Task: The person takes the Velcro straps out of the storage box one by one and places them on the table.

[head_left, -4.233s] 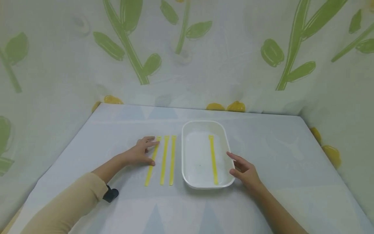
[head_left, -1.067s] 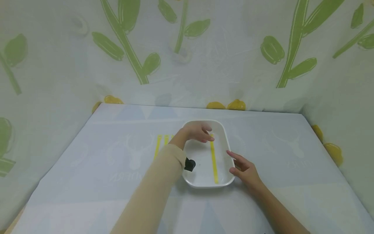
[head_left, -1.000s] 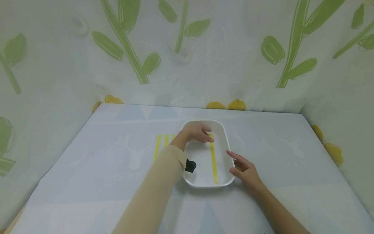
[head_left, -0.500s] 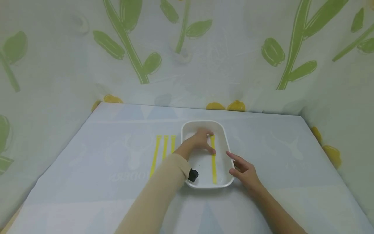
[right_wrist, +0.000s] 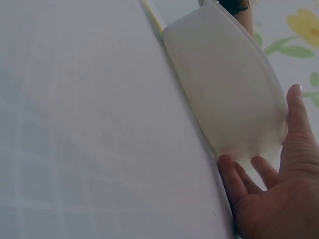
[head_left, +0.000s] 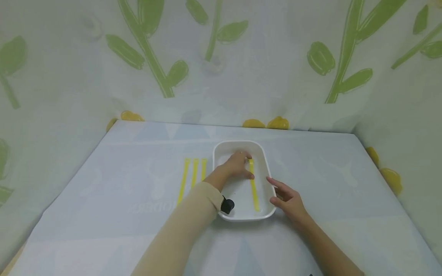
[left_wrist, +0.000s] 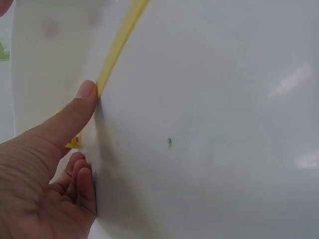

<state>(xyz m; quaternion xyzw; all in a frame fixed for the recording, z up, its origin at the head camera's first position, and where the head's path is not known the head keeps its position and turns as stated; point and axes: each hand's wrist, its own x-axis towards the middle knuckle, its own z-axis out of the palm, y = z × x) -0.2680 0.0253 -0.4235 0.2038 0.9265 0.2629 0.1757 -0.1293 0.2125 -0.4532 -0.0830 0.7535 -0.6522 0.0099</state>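
Inside the white tray (head_left: 239,142), my left hand (head_left: 238,164) pinches a flat yellow strip (head_left: 254,193) near its slotted far end. In the left wrist view, the thumb of my left hand (left_wrist: 55,144) presses the yellow strip (left_wrist: 117,52), which slants upward; the curled fingers are below. My right hand (head_left: 290,200) holds the tray's right side. From the right wrist, the thumb of my right hand (right_wrist: 279,184) lies along the rim while its bent fingers touch the outer wall of the tray (right_wrist: 224,84) low near the table.
Left of the tray, several similar yellow strips (head_left: 183,178) lie side by side on the pale patterned table (head_left: 103,199), their near ends partly hidden by my left sleeve (head_left: 183,230). A wall covering (head_left: 269,76) with leaf prints rises behind the table.
My left hand has moved from the strips on the table into the tray and taken hold of the strip there. That strip's near end has shifted slightly. My right hand stays on the tray.
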